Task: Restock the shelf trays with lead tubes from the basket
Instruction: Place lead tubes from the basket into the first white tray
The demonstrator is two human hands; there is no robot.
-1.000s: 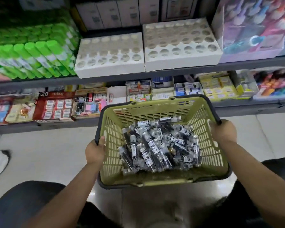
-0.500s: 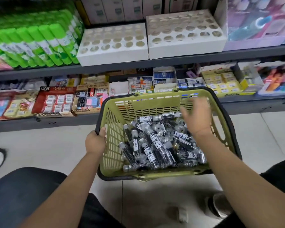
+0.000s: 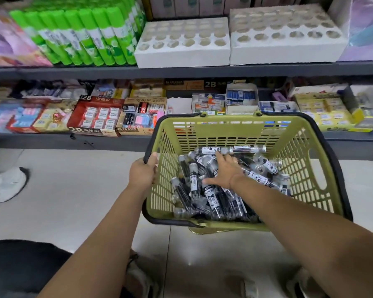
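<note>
A green plastic basket (image 3: 306, 168) with a black rim sits low in front of the shelves, holding a heap of clear lead tubes (image 3: 215, 196) with black-and-white labels. My left hand (image 3: 143, 172) grips the basket's left rim. My right hand (image 3: 224, 171) lies inside the basket on top of the tubes, fingers spread, touching them; I cannot see a tube held in it. Two white foam trays with round holes, the left tray (image 3: 181, 54) and the right tray (image 3: 289, 50), stand side by side on the upper shelf, their holes bare.
Green glue sticks (image 3: 84, 39) fill the upper shelf left of the trays. Eraser boxes (image 3: 95, 119) and small stationery cartons line the lower shelf behind the basket. A white shoe (image 3: 2, 186) shows on the tiled floor at the left. My knees frame the bottom edge.
My right hand let go of the basket's right rim and moved down onto the tubes. The view has shifted, so the basket now sits further right and closer.
</note>
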